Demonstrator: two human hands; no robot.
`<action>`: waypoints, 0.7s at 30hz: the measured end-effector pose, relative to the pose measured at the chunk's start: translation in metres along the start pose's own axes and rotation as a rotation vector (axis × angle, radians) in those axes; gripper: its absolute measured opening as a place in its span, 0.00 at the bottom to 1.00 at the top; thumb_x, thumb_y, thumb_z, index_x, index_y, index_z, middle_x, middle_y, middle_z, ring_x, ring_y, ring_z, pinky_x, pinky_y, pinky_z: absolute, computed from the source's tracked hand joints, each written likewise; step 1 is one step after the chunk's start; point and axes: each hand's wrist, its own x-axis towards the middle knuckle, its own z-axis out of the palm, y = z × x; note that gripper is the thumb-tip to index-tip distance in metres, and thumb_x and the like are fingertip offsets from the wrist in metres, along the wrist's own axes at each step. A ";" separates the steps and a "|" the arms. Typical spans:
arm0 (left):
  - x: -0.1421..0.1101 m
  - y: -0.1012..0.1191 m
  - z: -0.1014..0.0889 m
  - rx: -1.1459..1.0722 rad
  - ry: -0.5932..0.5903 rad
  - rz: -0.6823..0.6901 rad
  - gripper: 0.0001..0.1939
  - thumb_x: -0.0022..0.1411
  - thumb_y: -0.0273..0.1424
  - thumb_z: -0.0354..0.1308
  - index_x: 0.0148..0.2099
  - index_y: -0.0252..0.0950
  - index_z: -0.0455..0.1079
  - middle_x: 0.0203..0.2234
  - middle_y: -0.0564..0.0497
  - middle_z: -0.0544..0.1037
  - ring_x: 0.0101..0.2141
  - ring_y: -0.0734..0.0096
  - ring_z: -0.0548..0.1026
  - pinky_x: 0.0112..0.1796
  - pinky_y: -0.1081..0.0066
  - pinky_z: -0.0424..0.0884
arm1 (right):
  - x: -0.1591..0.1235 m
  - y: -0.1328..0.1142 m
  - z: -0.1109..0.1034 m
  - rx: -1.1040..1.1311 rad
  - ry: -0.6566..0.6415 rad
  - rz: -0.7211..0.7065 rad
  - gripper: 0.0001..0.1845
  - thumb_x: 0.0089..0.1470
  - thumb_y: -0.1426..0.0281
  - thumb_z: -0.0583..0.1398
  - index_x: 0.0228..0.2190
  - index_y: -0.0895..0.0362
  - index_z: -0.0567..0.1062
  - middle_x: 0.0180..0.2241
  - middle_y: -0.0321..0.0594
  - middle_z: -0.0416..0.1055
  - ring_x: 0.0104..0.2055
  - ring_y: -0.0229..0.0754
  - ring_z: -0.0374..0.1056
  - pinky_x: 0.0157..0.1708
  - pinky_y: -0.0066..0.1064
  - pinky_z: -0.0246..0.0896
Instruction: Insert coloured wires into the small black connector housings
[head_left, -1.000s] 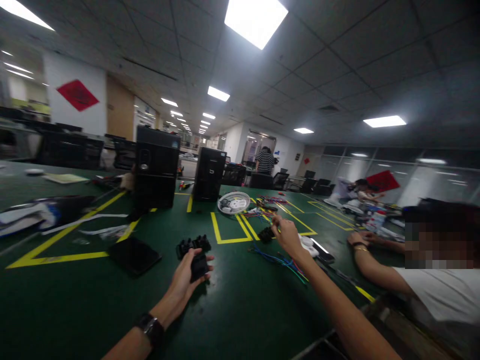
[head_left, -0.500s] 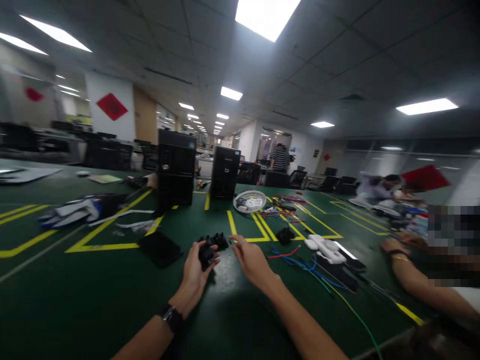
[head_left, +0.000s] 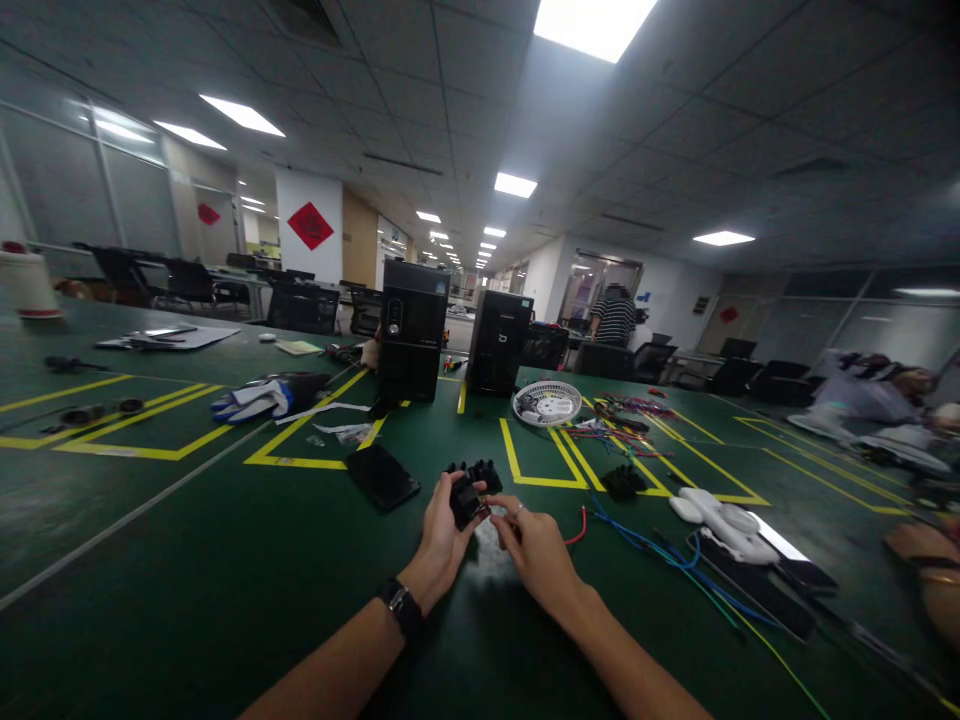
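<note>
A small black block-shaped part (head_left: 466,505) is gripped in my left hand (head_left: 435,550), the fingers wrapped around it. My right hand (head_left: 538,550) is pinched at the right-hand edge of that part. Whatever sits between the right fingertips is too small to make out. Just behind my left fingers, more black knobbly pieces (head_left: 489,474) rest on the green table (head_left: 300,590). Left of my hands lies a flat black slab (head_left: 382,477), like a phone.
Two black computer towers (head_left: 414,330) stand behind, beside a white basket (head_left: 547,404). Blue wires (head_left: 645,540), another black part (head_left: 622,483) and a white device (head_left: 724,525) lie right. Gloves (head_left: 259,398) lie left. Another person's hand (head_left: 919,545) shows at the right edge.
The view has turned left, so the scene sits further right. My right fingertips, earlier a little apart from the black part in my left hand, are now at its edge.
</note>
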 end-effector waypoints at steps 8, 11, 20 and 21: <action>-0.001 -0.004 -0.004 0.058 -0.069 -0.002 0.13 0.63 0.40 0.52 0.46 0.38 0.65 0.34 0.46 0.78 0.33 0.67 0.76 0.35 0.65 0.72 | -0.003 0.003 0.003 0.063 -0.012 -0.055 0.17 0.63 0.68 0.51 0.51 0.55 0.70 0.23 0.36 0.71 0.24 0.38 0.67 0.29 0.26 0.59; -0.005 -0.006 -0.003 0.138 -0.093 0.065 0.14 0.61 0.41 0.53 0.46 0.39 0.65 0.35 0.48 0.77 0.33 0.68 0.76 0.34 0.69 0.71 | -0.005 0.002 0.004 0.104 -0.033 -0.087 0.15 0.63 0.68 0.50 0.47 0.55 0.72 0.24 0.36 0.71 0.25 0.38 0.68 0.30 0.27 0.60; -0.003 -0.005 -0.011 0.500 -0.035 0.239 0.19 0.59 0.46 0.52 0.46 0.39 0.68 0.36 0.48 0.75 0.37 0.63 0.74 0.36 0.68 0.70 | -0.013 -0.004 0.014 0.096 -0.080 0.024 0.12 0.60 0.69 0.53 0.45 0.55 0.70 0.26 0.34 0.75 0.26 0.38 0.71 0.29 0.25 0.61; 0.002 -0.002 -0.013 0.606 -0.038 0.315 0.19 0.59 0.46 0.52 0.45 0.39 0.69 0.37 0.48 0.75 0.40 0.62 0.73 0.39 0.67 0.69 | -0.011 -0.003 0.012 0.058 -0.076 0.045 0.15 0.59 0.67 0.55 0.47 0.54 0.68 0.27 0.34 0.76 0.27 0.39 0.72 0.28 0.25 0.61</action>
